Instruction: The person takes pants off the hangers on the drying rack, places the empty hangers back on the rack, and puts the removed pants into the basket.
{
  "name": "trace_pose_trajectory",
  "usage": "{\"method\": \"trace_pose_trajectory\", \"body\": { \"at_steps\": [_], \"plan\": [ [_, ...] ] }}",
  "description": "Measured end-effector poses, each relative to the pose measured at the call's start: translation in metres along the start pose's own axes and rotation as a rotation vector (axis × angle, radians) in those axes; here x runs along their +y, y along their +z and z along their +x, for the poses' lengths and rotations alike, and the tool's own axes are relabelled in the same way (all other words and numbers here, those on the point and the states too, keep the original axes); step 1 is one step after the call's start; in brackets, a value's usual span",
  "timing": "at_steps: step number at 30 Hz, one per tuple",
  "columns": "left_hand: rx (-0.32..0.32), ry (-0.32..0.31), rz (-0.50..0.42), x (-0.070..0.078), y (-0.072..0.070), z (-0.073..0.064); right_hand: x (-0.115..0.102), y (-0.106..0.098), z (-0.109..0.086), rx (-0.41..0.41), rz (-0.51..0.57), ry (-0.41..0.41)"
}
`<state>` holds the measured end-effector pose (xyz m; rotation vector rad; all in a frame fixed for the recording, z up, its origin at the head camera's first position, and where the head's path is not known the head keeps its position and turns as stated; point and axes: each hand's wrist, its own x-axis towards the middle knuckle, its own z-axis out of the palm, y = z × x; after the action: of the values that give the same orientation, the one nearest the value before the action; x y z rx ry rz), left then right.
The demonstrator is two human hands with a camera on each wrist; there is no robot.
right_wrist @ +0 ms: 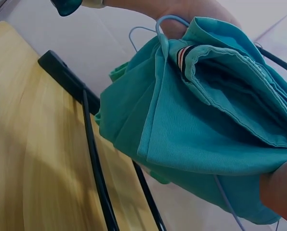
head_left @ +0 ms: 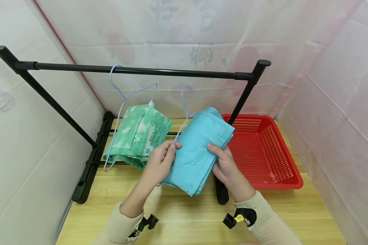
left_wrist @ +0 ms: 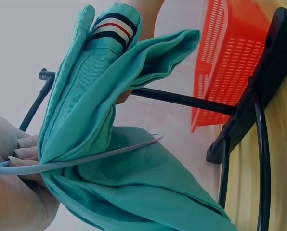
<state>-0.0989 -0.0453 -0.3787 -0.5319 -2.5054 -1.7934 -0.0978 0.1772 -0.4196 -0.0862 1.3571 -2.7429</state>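
In the head view a pair of folded turquoise pants [head_left: 199,149] hangs through a light-blue wire hanger [head_left: 184,98], in front of the rack and below its bar. My left hand [head_left: 161,160] pinches the hanger's left side between thumb and fingers, at the cloth's edge. My right hand [head_left: 227,165] grips the pants' right edge, thumb on top, with other fingers hidden beneath. The left wrist view shows the hanger wire [left_wrist: 81,162] crossing the cloth and a striped band [left_wrist: 115,30]. Folded layers gape open at the pants [right_wrist: 196,130] in the right wrist view.
A black rack [head_left: 178,72] stands on the wooden table [head_left: 184,217]. From its bar hangs another blue hanger [head_left: 118,117] with a green-and-white tie-dyed garment [head_left: 141,131], left of my hands. A red plastic basket [head_left: 263,156] sits at right, behind the rack's right foot [head_left: 221,194].
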Motion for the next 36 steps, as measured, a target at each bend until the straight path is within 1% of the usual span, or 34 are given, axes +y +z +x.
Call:
{"method": "trace_pose_trajectory", "body": {
  "at_steps": [6, 12, 15, 18, 21, 27, 36],
  "plan": [
    [0.016, 0.0, 0.027, -0.002, -0.003, 0.001, 0.0, 0.001, -0.001, 0.002, 0.005, -0.013],
    [0.012, 0.041, 0.043, -0.002, -0.005, 0.002, -0.002, 0.002, -0.002, -0.007, 0.027, -0.037],
    [0.01, 0.051, 0.063, -0.003, -0.007, 0.003, -0.003, 0.002, -0.002, -0.02, 0.044, -0.052],
    [0.015, 0.048, 0.072, -0.003, -0.009, 0.003, -0.003, 0.002, -0.001, -0.04, 0.059, -0.067],
    [0.025, 0.043, 0.06, -0.004, -0.011, 0.004, -0.004, 0.002, -0.001, -0.062, 0.072, -0.079],
    [0.043, 0.037, 0.055, -0.006, -0.01, 0.008, -0.003, 0.001, -0.002, -0.097, 0.072, -0.089],
    [0.074, 0.028, 0.04, -0.016, -0.013, 0.011, 0.0, -0.003, -0.006, -0.085, 0.062, -0.082]
  ]
}}
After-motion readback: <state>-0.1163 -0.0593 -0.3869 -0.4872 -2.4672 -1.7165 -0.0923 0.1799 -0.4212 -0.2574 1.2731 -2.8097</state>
